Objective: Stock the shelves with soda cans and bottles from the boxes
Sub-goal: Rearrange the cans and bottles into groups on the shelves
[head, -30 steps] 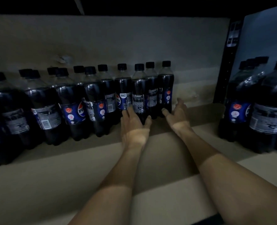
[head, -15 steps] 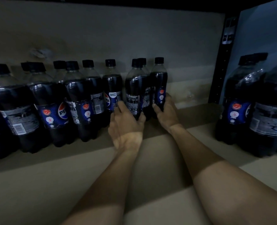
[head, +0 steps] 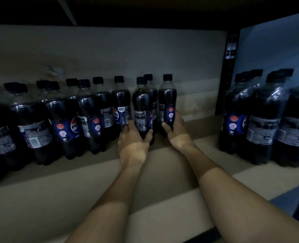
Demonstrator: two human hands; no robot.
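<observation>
Both my arms reach deep into a dim shelf [head: 57, 199]. My left hand [head: 133, 142] grips the lower part of a small dark cola bottle [head: 142, 106] with a black cap, fingers and thumb around its base. My right hand [head: 177, 130] grips a second small cola bottle [head: 167, 100] just to the right, thumb on its front, fingers behind. Both bottles stand upright at the right end of a row of several like bottles [head: 92, 109] with blue labels. A third bottle [head: 149, 79] stands behind the one in my left hand.
Several larger cola bottles [head: 268, 123] stand at the right, beyond a black shelf upright [head: 227, 76]. More large bottles [head: 27, 127] fill the far left. The shelf's back wall [head: 127, 55] is close behind the row. A bare gap of shelf lies between my right hand and the upright.
Both hands went from resting open at the bottles' bases to gripping one bottle each. The left-hand bottle has come forward out of the row. The view shifted closer.
</observation>
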